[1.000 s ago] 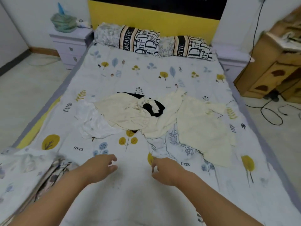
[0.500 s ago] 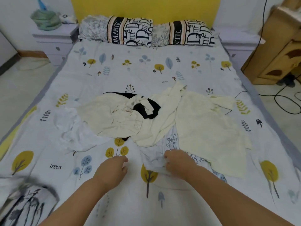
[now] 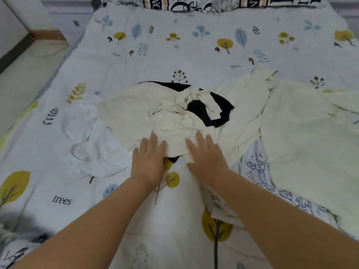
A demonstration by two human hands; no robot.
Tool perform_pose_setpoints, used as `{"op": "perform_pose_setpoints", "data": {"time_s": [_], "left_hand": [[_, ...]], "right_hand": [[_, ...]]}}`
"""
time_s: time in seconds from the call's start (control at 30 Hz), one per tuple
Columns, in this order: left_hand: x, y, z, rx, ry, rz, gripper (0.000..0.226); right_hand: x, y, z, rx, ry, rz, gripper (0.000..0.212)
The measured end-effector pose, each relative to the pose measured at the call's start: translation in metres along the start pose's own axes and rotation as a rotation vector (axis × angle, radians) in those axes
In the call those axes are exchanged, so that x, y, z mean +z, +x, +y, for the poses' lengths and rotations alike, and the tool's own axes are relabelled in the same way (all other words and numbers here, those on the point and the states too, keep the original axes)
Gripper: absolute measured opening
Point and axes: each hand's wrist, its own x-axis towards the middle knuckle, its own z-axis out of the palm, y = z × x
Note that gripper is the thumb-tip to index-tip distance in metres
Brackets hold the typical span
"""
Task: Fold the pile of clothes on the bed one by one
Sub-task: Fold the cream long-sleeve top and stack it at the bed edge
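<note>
Head view: the pile of clothes [image 3: 194, 117] was seen lying across the middle of the bed [image 3: 174, 55], its long axis running from the left edge toward the right edge. A crumpled cream garment [image 3: 147, 117] formed the near-left part of the pile, with a black garment [image 3: 209, 111] tangled into it on the far side and a white garment [image 3: 91, 144] spread just beside it toward the left edge. A larger cream garment [image 3: 303, 136] was laid flat toward the right edge. Both hands were held released, fingers straight and holding nothing. The left hand [image 3: 149, 162] and the right hand [image 3: 206, 158] were placed side by side, fingertips on the crumpled cream garment's near hem. That garment lay directly beyond both hands, toward the pillows [image 3: 194, 3], about equally near to each. It was judged the likeliest piece to be drawn toward the foot edge first.
</note>
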Motion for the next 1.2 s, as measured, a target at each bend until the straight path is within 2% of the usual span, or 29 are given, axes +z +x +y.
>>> {"op": "perform_pose_setpoints", "data": {"time_s": [0.1,0.17,0.23,0.33,0.37,0.4,0.47,0.53,0.63,0.83,1.0,1.2], "left_hand": [[0.007,0.022,-0.009,0.001,0.05,0.04,0.066],[0.016,0.035,-0.017,0.026,0.101,-0.032,0.067],[0.022,0.043,-0.021,0.05,0.115,-0.149,0.055],[0.022,0.043,-0.015,0.082,0.089,-0.159,0.032],[0.018,0.04,-0.013,0.1,0.103,-0.144,0.028],[0.013,0.036,-0.011,0.117,0.109,-0.133,0.024],[-0.003,0.022,-0.011,0.139,0.054,-0.101,0.019],[-0.021,0.003,-0.015,0.162,-0.054,-0.071,0.023],[-0.054,-0.027,-0.025,0.17,-0.227,-0.066,0.024],[-0.143,-0.085,-0.038,0.187,-0.436,-0.039,0.036],[-0.241,-0.125,-0.042,0.172,-0.584,0.118,0.042],[-0.356,-0.168,-0.035,0.228,-0.678,0.293,0.044]], "right_hand": [[0.005,0.025,-0.003,-0.036,-0.09,0.068,0.07],[0.01,0.036,-0.001,-0.02,-0.126,0.048,0.065],[0.011,0.04,-0.002,-0.015,-0.126,0.032,0.053],[0.007,0.032,-0.014,-0.171,-0.145,0.303,0.02],[0.005,0.027,-0.017,-0.216,-0.153,0.3,0.015],[0.005,0.021,-0.019,-0.24,-0.132,0.227,0.013],[0.009,0.009,-0.017,-0.192,-0.032,0.139,0.02],[0.005,-0.01,-0.016,-0.114,0.056,0.151,0.019],[-0.015,-0.046,-0.02,-0.115,0.161,0.134,0.009],[-0.108,-0.123,-0.03,-0.107,0.392,0.249,0.016],[-0.223,-0.183,-0.048,-0.134,0.455,0.374,0.02],[-0.338,-0.254,-0.064,-0.135,0.56,0.557,0.013]]}}
